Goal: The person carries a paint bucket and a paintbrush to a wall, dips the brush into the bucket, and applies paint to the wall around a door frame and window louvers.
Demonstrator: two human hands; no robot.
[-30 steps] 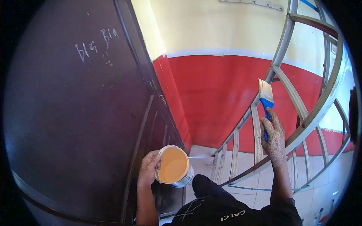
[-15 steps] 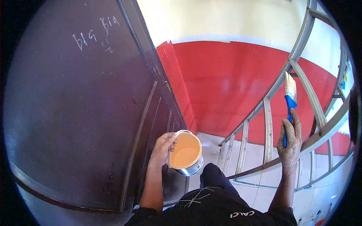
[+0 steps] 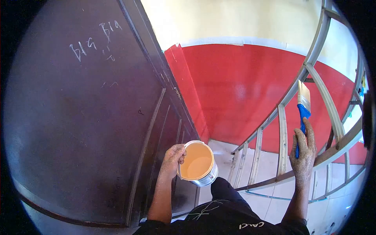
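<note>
My left hand is closed on the rim and handle of a paint bucket, low in front of my body. Light orange paint shows inside it. On the right, my right hand grips a paintbrush by its blue handle, bristles pointing up. The pale bristles overlap the rail of a metal ladder in this view. Specks of paint cover both hands.
A dark brown door with chalk writing fills the left side. Ahead stands a wall, red below and cream above. The ladder spans the right side over a pale tiled floor.
The view has shifted slightly, so the bucket, brush and both hands sit a little lower and farther right. Both hands keep their holds.
</note>
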